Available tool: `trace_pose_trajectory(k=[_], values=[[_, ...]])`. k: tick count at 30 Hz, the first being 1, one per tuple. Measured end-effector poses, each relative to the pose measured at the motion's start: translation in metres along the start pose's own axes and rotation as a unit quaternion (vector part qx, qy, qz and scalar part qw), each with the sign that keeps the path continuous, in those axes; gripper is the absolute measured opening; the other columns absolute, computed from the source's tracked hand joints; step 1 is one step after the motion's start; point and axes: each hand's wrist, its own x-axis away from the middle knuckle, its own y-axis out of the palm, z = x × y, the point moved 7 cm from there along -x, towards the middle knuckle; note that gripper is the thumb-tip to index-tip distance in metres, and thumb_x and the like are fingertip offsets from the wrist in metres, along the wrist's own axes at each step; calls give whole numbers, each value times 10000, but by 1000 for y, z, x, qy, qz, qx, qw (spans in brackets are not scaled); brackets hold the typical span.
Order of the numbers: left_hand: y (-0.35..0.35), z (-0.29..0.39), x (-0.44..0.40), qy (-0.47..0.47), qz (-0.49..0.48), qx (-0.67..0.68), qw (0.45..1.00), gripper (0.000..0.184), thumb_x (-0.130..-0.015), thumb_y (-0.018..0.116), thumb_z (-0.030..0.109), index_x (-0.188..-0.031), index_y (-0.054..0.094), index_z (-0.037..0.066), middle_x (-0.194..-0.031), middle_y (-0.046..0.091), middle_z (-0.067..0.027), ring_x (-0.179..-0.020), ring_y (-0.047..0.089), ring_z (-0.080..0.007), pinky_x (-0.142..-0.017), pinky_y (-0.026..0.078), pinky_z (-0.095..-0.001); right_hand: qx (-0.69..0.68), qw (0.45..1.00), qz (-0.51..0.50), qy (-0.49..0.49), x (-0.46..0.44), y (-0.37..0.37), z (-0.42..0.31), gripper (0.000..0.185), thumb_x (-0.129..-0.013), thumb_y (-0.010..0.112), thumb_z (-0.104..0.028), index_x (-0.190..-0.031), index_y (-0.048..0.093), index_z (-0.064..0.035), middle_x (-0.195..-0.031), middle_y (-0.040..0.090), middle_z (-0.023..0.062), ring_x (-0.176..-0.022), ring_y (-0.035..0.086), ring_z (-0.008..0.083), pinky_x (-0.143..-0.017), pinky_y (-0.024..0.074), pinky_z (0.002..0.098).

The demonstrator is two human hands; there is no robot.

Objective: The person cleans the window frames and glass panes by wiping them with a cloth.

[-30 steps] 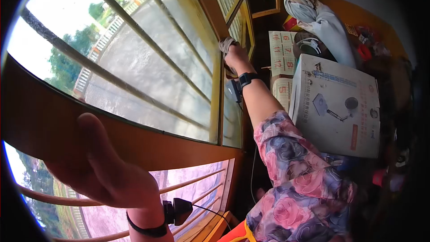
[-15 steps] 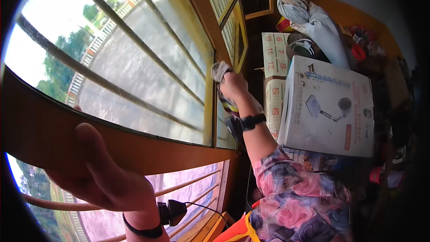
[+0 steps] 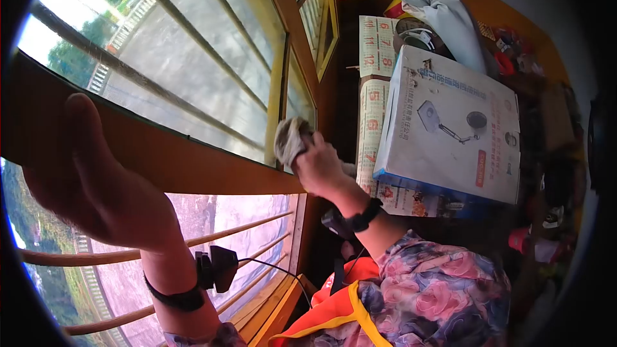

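Observation:
My right hand [image 3: 320, 166] is closed round a crumpled greyish cloth [image 3: 292, 141], which lies against the lower right corner of the window frame, at the edge of the glass pane [image 3: 212, 71]. On the left, my left hand [image 3: 103, 193] rests against the wooden frame [image 3: 193, 164] with its thumb stretched up and apart from the palm; its other fingers are partly hidden behind the frame's edge. Both wrists wear black straps with small devices.
A white box [image 3: 450, 122] with a lamp picture lies on calendar sheets [image 3: 373, 106] at the right. Behind it hangs a knotted pale curtain [image 3: 443, 19]. Metal bars [image 3: 154, 87] cross outside the glass. A black cable [image 3: 276, 265] runs from the left wrist device.
My right hand has moved down the frame with the cloth, toward the lower corner. My left hand keeps its place on the frame while the whole view has shifted.

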Motion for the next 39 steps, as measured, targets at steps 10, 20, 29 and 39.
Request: trace_pose_trajectory(k=[10,20,29,39], values=[[0,2,-7,8,-29,-27,999,440,-726,678,91,-1037,418,-79,-918,560,-135,-799,558,-174,-705,483,-250,-65,996,9,57,46,-9,28,244,-640,596,-89,-873,627,-152,-997,521,12,-906,476,284,-750,444,365],[6,14,3,18,-20,-54,998,454,-758,649,116,-1100,410,-64,-1008,491,-125,-861,513,-173,-751,447,-267,-70,983,118,121,-11,16,35,234,-674,550,-60,-884,585,-157,-1046,496,19,-923,472,306,-732,465,398],[6,9,2,-4,-8,14,1000,482,-775,627,91,-1136,363,-87,-1034,486,-150,-899,512,-185,-764,466,-251,-211,932,293,35,-100,-75,36,342,-613,631,-71,-933,556,-168,-1183,402,123,-988,428,396,-831,404,452],[5,5,1,-4,-16,16,1000,458,-776,632,102,-1110,371,-73,-1020,490,-155,-892,518,-189,-754,478,-244,2,999,1,-47,2,-13,-4,242,-678,553,-90,-893,618,-181,-1202,441,63,-1060,400,342,-816,364,517]])
